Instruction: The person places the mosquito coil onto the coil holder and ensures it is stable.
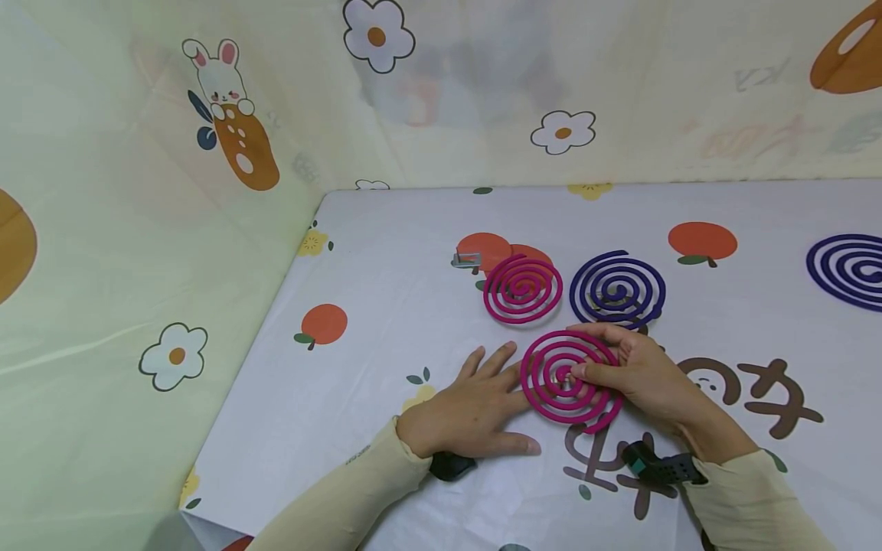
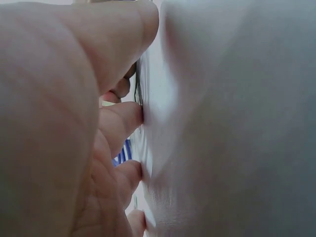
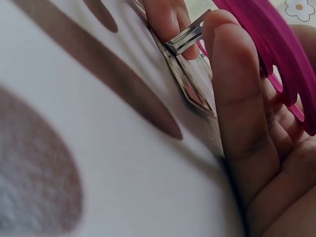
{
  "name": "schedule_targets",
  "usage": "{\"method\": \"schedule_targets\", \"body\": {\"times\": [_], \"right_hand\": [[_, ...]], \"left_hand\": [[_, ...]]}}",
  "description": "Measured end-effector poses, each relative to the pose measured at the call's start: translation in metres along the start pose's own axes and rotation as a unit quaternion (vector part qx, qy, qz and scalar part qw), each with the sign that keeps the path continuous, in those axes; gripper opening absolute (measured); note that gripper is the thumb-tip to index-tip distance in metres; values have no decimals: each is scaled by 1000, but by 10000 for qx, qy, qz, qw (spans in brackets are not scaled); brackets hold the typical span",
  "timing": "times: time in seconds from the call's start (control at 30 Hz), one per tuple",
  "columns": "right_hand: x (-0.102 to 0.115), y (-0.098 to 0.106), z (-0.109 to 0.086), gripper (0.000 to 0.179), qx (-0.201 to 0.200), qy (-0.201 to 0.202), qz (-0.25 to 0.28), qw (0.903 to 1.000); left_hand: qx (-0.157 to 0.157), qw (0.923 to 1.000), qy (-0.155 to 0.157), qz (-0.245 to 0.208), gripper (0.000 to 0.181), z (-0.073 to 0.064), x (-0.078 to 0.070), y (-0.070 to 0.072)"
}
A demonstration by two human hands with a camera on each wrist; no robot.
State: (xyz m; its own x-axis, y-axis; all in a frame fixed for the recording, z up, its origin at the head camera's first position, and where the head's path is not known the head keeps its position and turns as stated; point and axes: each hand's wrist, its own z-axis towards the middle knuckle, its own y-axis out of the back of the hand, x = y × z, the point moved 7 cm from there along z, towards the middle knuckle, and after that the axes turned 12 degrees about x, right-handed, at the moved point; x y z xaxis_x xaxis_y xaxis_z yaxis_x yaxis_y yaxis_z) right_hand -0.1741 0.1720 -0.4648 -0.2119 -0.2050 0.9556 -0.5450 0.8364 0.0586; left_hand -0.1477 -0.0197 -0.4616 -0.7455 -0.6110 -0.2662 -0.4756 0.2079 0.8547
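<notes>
A pink mosquito coil (image 1: pixel 529 380) is held by my right hand (image 1: pixel 648 376), its thumb near the coil's centre and its fingers at the far edge. A small metal stand (image 3: pixel 187 37) shows beside the coil in the right wrist view; whether its tip sits in the coil's centre is hard to tell. My left hand (image 1: pixel 468 413) lies palm down with fingers spread, the fingertips reaching to the coil's left edge and partly hidden by it. In the left wrist view, the left fingers (image 2: pixel 129 173) touch the tabletop.
Behind the hands lie another pink coil (image 1: pixel 524 315) and a dark blue coil (image 1: pixel 577 291). A second blue coil (image 1: pixel 820 268) is cut off at the right edge. Another small metal stand (image 1: pixel 466 261) rests beside the far pink coil. Patterned cloth walls (image 1: pixel 441 145) border the table (image 1: pixel 386 306).
</notes>
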Motion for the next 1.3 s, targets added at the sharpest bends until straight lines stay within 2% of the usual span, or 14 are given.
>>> {"method": "schedule_targets", "body": {"times": [0.23, 0.5, 1.3], "right_hand": [[0, 0, 0, 66, 40, 48, -43, 10000], [1, 0, 0, 63, -126, 132, -176, 9997], [1, -1, -1, 66, -91, 14, -187, 9998]], "left_hand": [[26, 10000, 0, -18, 76, 0, 1, -1], [-30, 10000, 17, 31, 77, 0, -1, 2], [-13, 10000, 19, 8, 77, -1, -1, 1]]}}
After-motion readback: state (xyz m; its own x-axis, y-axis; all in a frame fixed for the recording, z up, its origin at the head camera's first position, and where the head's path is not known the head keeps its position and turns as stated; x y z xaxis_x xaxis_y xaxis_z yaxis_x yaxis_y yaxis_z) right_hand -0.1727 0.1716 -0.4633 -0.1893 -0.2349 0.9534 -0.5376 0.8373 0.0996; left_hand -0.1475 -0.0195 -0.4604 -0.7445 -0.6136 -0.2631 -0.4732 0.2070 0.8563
